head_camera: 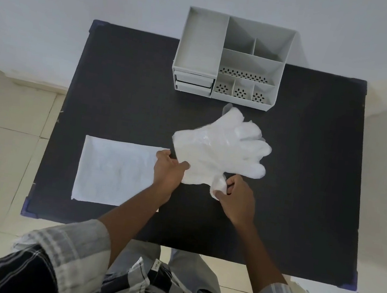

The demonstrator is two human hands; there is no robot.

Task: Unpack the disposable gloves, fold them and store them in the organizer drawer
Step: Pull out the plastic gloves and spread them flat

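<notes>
A stack of translucent white disposable gloves [224, 148] lies spread on the black table [126, 88], fingers pointing right and away. My left hand [168, 170] pinches the cuff edge at the stack's near left. My right hand [235, 201] grips the thumb part at the near right. A flat, clear plastic package [115, 173] lies to the left, partly under my left forearm. The grey organizer [231, 60] stands at the table's far edge, with two small shut drawers [193, 82] at its lower left front.
The organizer's top has several open compartments, some with perforated fronts. The table stands against a pale wall; tiled floor shows at left and right. Bare table surface lies right of the gloves and near the front edge.
</notes>
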